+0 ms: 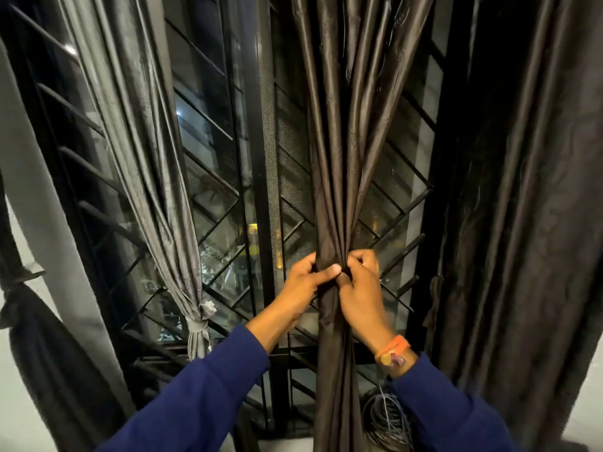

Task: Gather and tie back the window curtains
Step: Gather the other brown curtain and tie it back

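A dark brown satin curtain (pixel 346 151) hangs in the middle of the window, bunched into a narrow column. My left hand (pixel 305 283) wraps around the bunch from the left, thumb across its front. My right hand (pixel 362 288) pinches the same bunch from the right, fingers curled into the folds. Both hands touch at the gathered point. To the left, a grey curtain (pixel 143 135) is gathered and held by a tie (pixel 199 325) near its lower end. At the far left, a black curtain (pixel 42 347) is knotted too. A wide dark curtain (pixel 522 203) hangs loose on the right.
Behind the curtains is a window with a black metal grille (pixel 225 203) and a vertical frame post (pixel 261 158). A coil of cable (pixel 385 419) lies on the sill at lower right. A pale wall strip (pixel 39 203) runs down the left.
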